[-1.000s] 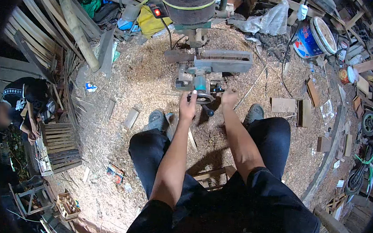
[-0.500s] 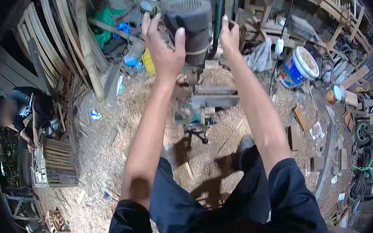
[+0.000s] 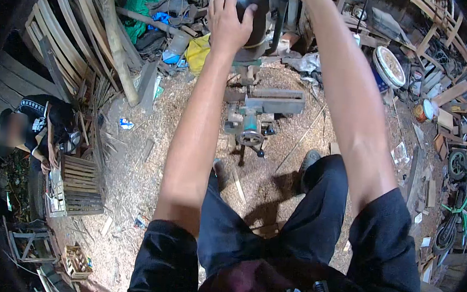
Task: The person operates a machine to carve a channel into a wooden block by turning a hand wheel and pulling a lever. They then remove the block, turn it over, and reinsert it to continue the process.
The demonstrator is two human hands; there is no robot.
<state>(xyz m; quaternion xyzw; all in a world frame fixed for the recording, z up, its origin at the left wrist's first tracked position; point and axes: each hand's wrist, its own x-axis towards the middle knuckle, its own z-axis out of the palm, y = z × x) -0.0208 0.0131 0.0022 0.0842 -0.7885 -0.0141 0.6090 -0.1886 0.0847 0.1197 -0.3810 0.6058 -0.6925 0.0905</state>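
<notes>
My left hand (image 3: 229, 25) rests against the side of a dark, vented motor housing (image 3: 252, 18) at the top of a standing machine. Its fingers are partly curled and the thumb is spread apart over the housing. Only the forearm (image 3: 348, 83) and wrist of my right arm show; the hand itself is cut off by the top edge, right of the motor. Below the motor sit the machine's grey metal bed (image 3: 275, 101) and a green screw mount with a handwheel (image 3: 250, 138).
Wood shavings (image 3: 133, 165) cover the ground. Curved wooden pieces (image 3: 61, 39) and a pole lean at left, where another person (image 3: 48, 126) sits by a slatted crate (image 3: 82, 183). A bucket (image 3: 389, 67), a yellow bag (image 3: 198, 54) and a small bike (image 3: 454, 202) stand around.
My left hand has moved up and right, onto the motor housing. The right hand has gone up out of view. The view has shifted, showing more of the bed and handwheel.
</notes>
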